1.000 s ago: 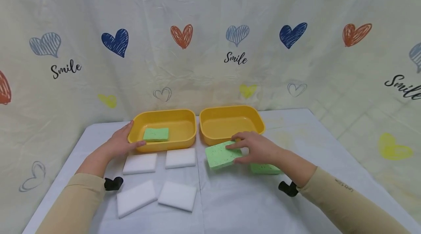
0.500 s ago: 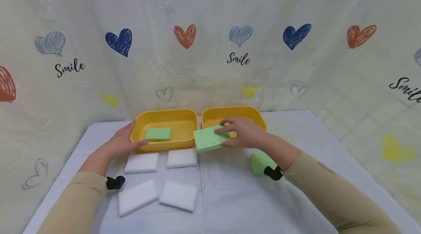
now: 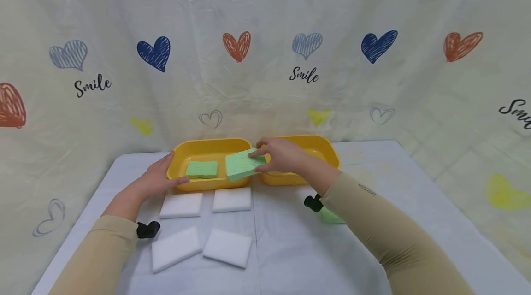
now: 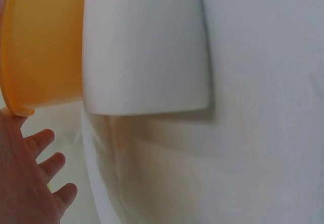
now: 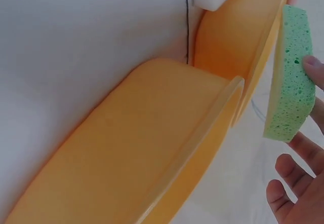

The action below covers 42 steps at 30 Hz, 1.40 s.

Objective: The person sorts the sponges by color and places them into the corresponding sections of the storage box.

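Observation:
In the head view my right hand (image 3: 282,154) pinches a green speckled sponge (image 3: 244,164) over the right end of the left yellow tub (image 3: 213,185). The right wrist view shows the thumb on one face of this sponge (image 5: 292,77), with the other fingers spread below. Another green sponge (image 3: 202,168) lies inside the left tub. My left hand (image 3: 155,179) rests against that tub's left end, its thumb across the front rim. Several fingers (image 4: 52,166) stand out straight, clear of the tub (image 4: 45,46), in the left wrist view.
Several white sponge blocks (image 3: 227,247) lie in front of the left tub. A second yellow tub (image 3: 333,156) stands beside it, partly behind my right hand. Further right, a green sponge (image 3: 330,216) on the white-covered table (image 3: 298,258) is mostly hidden by my sleeve.
My right hand has carried the green sponge left and away from me, from in front of the right tub to over the left one. My left hand has stayed at the left tub.

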{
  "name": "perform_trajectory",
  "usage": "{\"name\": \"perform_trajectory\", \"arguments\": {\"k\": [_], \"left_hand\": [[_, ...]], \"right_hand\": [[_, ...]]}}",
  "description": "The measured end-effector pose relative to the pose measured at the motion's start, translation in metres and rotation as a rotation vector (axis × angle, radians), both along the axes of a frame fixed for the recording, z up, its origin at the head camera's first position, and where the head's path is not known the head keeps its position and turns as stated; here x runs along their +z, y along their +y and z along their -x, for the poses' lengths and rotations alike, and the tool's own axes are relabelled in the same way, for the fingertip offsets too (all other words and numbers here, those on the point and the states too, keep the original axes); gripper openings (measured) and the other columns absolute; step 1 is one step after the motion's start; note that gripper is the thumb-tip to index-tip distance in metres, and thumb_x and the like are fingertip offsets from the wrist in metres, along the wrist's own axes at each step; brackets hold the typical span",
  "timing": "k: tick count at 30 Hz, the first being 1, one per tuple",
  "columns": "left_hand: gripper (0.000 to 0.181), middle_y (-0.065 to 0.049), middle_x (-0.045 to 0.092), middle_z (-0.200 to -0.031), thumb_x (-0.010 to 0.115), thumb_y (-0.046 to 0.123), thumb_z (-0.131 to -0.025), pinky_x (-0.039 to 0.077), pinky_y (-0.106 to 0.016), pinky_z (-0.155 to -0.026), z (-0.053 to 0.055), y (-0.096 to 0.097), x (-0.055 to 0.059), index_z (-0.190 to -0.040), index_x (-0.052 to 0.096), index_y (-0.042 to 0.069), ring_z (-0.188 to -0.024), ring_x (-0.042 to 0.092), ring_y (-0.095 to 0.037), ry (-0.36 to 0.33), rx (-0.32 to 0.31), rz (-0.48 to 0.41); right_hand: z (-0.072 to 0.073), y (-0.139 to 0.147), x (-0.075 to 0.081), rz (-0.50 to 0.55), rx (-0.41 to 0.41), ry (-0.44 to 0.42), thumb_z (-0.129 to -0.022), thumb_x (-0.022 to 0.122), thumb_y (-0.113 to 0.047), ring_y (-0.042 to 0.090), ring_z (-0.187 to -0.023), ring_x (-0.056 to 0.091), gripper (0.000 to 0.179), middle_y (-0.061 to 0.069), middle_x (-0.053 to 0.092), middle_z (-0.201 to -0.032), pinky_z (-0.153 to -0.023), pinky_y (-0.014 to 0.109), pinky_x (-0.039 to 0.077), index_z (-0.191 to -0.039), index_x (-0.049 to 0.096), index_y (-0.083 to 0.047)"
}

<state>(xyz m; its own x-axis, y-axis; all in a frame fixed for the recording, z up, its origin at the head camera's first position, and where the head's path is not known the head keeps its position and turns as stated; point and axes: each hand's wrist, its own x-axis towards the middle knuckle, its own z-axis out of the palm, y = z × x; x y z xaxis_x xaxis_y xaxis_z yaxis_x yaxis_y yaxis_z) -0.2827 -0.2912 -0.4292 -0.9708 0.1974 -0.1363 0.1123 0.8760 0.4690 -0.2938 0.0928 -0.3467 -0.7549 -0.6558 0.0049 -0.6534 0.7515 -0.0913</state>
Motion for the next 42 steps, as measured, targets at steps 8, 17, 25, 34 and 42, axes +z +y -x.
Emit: {"name": "perform_trajectory", "arguments": {"k": [8, 17, 25, 34, 42], "left_hand": [[0.116, -0.031, 0.012, -0.159, 0.063, 0.064, -0.086, 0.017, -0.069, -0.112, 0.0, 0.0, 0.0, -0.157, -0.002, 0.001, -0.142, 0.016, -0.052, 0.0, 0.002, 0.004], [0.119, -0.032, 0.013, -0.159, 0.063, 0.069, -0.084, 0.016, -0.069, -0.112, 0.001, -0.001, -0.002, -0.157, -0.001, 0.001, -0.142, 0.016, -0.052, -0.002, 0.002, 0.004], [0.118, -0.033, 0.014, -0.158, 0.063, 0.068, -0.084, 0.017, -0.068, -0.113, 0.001, -0.002, 0.0, -0.157, 0.0, -0.002, -0.141, 0.017, -0.052, 0.022, -0.016, 0.014], [0.118, -0.033, 0.014, -0.158, 0.063, 0.067, -0.085, 0.018, -0.067, -0.113, 0.002, -0.003, 0.0, -0.156, 0.001, -0.004, -0.141, 0.019, -0.052, 0.035, -0.022, 0.017], [0.118, -0.033, 0.014, -0.158, 0.065, 0.064, -0.085, 0.018, -0.067, -0.113, 0.002, -0.002, -0.002, -0.156, 0.0, -0.003, -0.141, 0.018, -0.052, 0.032, -0.016, 0.006]], "right_hand": [[0.021, -0.028, -0.002, -0.073, -0.023, -0.025, -0.087, 0.072, -0.052, 0.021, -0.116, 0.056, 0.048, 0.003, 0.059, -0.132, -0.099, 0.036, 0.048, -0.13, 0.068, -0.031], [0.034, -0.055, -0.007, -0.193, -0.048, -0.042, -0.088, 0.07, -0.052, 0.016, -0.097, 0.057, 0.044, -0.002, 0.06, -0.113, -0.084, 0.033, 0.049, -0.127, 0.069, -0.033], [0.034, -0.072, -0.017, -0.219, -0.106, -0.046, -0.089, 0.069, -0.051, 0.017, -0.108, 0.057, 0.043, -0.007, 0.064, -0.124, -0.098, 0.04, 0.043, -0.128, 0.068, -0.033], [0.032, -0.083, -0.028, -0.264, -0.152, -0.042, -0.088, 0.071, -0.051, 0.024, -0.119, 0.053, 0.044, -0.009, 0.064, -0.13, -0.112, 0.046, 0.031, -0.128, 0.068, -0.033], [0.033, -0.087, -0.035, -0.269, -0.176, -0.035, -0.087, 0.072, -0.049, 0.025, -0.125, 0.052, 0.043, -0.01, 0.064, -0.13, -0.116, 0.048, 0.026, -0.128, 0.067, -0.035]]}}
